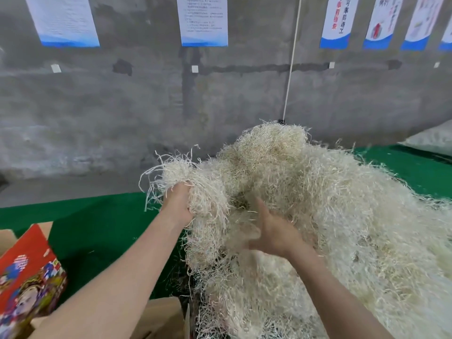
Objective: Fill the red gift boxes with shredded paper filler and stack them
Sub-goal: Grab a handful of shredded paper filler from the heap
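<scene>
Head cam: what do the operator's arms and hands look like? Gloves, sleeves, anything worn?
No gloves on left hand or right hand. Both forearms bare to the frame edge, no sleeve in view. No watch or band on either wrist. Fingers partly hidden in shredded paper filler, so rings unknown.

Bare hands: 2, left hand (179,204) and right hand (276,236).
Heap of cream-white shredded paper filler (330,216): 1.
Red printed cardboard gift box (29,272): 1 in view, cut off by frame edge.
White-and-blue printed paper wall posters: 6 (63,20) (202,20) (338,23) (382,23) (422,20) (447,33), last one partly out of frame.
Small white rectangular wall tags: 4 (55,68) (195,69) (331,65) (436,64).
Thin white hanging cord (292,69): 1.
Green table cover (85,228): 1.
</scene>
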